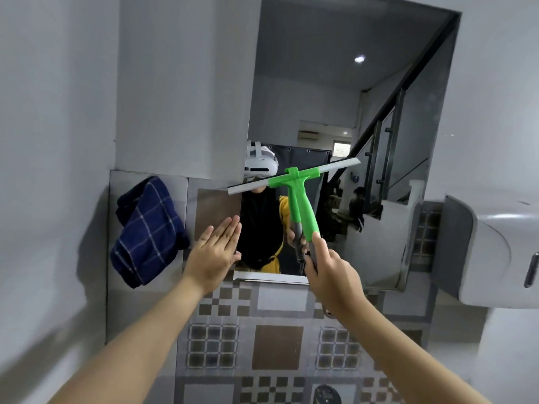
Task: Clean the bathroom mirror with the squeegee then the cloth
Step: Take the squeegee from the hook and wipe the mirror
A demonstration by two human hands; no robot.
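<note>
The squeegee pass looks underway: the right hand (pixel 329 275) has its grip closed round the handle of the squeegee (pixel 294 182), blade across the mirror (pixel 335 97) near its lower edge, the left hand (pixel 214 252) flat and empty by the mirror's lower-left corner, the cloth (pixel 147 231) hanging unused on the wall beside it.

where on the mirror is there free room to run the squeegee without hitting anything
Free glass lies above the squeegee blade, up to the mirror top, and right of the handle toward the white dispenser. The lower left is crowded: the open left hand rests at the mirror's edge, beside the blue cloth.
</note>
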